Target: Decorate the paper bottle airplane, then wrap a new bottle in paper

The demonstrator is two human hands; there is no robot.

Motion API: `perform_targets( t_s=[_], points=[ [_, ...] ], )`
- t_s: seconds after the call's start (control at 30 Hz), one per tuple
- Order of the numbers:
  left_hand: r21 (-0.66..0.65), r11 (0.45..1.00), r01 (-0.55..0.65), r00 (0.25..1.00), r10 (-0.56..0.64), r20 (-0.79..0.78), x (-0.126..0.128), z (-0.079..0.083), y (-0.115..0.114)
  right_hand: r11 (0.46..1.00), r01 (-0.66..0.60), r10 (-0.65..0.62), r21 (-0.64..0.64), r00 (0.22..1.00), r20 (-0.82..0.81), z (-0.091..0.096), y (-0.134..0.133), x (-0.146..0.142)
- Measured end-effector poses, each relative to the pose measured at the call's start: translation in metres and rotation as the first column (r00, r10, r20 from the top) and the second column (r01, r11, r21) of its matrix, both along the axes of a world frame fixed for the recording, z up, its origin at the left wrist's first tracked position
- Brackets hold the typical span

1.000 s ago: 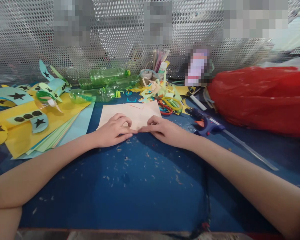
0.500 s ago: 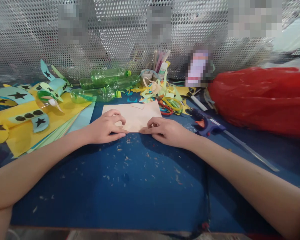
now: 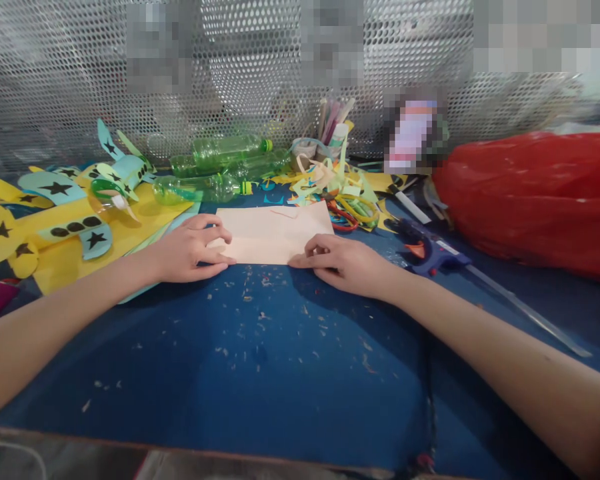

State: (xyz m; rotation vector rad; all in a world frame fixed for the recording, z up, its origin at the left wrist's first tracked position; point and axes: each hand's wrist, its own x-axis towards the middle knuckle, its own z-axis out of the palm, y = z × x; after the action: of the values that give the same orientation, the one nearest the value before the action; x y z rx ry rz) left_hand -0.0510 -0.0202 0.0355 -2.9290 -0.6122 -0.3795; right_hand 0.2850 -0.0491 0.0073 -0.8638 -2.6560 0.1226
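Paper [image 3: 275, 233] – a pale peach sheet, flat on the blue table [image 3: 260, 373]. My left hand [image 3: 187, 250] grasps its left end, thumb at the near edge, fingers on top. My right hand [image 3: 345, 263] is at its near right corner, fingers curled, forefinger on the edge – grip or mere pressure, I cannot tell. Behind the paper: green bottles [image 3: 220, 167]. Left of the paper: yellow paper planes [image 3: 65, 220]. Right of the paper: a blue glue gun [image 3: 430, 250], then a red bag [image 3: 530, 193].
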Motion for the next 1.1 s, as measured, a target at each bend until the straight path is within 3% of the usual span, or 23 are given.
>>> perform_targets(
  t_s=[0.23, 0.47, 0.57, 0.83, 0.93, 1.1],
  points=[
    [0.053, 0.998, -0.032, 0.999, 0.033, -0.021, -0.02, 0.004, -0.004, 1.0, 0.003, -0.003, -0.014, 1.0, -0.003, 0.0, 0.0, 0.0],
    [-0.058, 0.987, -0.151, 0.989, 0.151, -0.003, -0.034, 0.005, -0.006, 1.0, -0.004, 0.004, 0.0, 1.0, 0.001, 0.0, 0.0, 0.0],
    [-0.115, 0.983, -0.143, 0.988, 0.148, 0.034, -0.032, 0.006, -0.004, 1.0, 0.002, -0.002, -0.001, 1.0, -0.006, -0.001, 0.0, 0.0],
    [-0.244, 0.962, -0.122, 0.978, 0.158, 0.135, 0.016, 0.007, 0.003, 0.999, -0.03, 0.031, 0.044, 0.999, -0.011, 0.001, -0.001, -0.002],
    [-0.23, 0.971, -0.059, 0.983, 0.097, 0.156, 0.04, -0.005, 0.005, 0.997, -0.037, 0.037, 0.062, 0.999, -0.002, 0.002, -0.002, -0.003],
    [-0.248, 0.958, -0.143, 0.974, 0.181, 0.137, 0.059, -0.031, 0.012, 0.994, -0.04, 0.04, 0.1, 0.999, 0.001, 0.002, -0.003, -0.003]
  ],
)
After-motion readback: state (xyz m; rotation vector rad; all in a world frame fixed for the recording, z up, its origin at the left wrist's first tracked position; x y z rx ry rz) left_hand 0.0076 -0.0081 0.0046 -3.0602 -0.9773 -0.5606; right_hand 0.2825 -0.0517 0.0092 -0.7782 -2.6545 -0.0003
